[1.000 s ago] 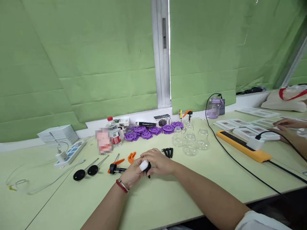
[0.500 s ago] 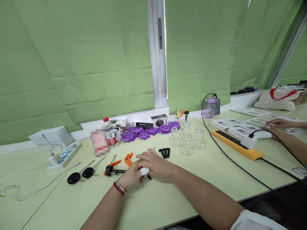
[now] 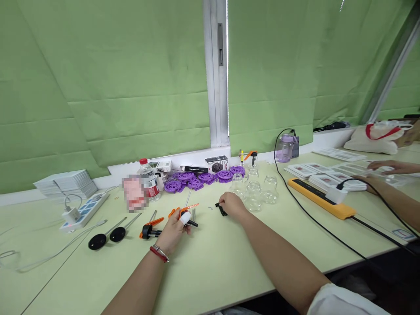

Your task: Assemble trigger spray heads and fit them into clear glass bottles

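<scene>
My left hand [image 3: 175, 232], with a white wrap on its thumb, is closed around a black rod-shaped part [image 3: 192, 222] whose end sticks out to the right. Beside these fingers lie orange lever-like pieces [image 3: 193, 205] and thin metal rods [image 3: 193, 214], partly covered by the hand. My right hand [image 3: 233, 204] is closed with its fingertips on the small black plastic pieces [image 3: 222, 211]; its grip is partly hidden. Left of my left hand is a black cap-like part with a shaft [image 3: 147, 232], next to another orange lever [image 3: 154, 225]. Two black discs on metal rods [image 3: 97, 241] lie farther left.
Clear jars [image 3: 253, 199] stand beyond my right hand, with purple plastic rings [image 3: 197, 179] behind. A bottle [image 3: 152, 183] stands at back left. A yellow power strip [image 3: 323, 204] and its cable lie right. A co-worker's hands [image 3: 389, 167] are at far right.
My hands have come apart. My right hand has moved up and right to the black pieces; my left hand has shifted slightly left and up, keeping hold of the black part.
</scene>
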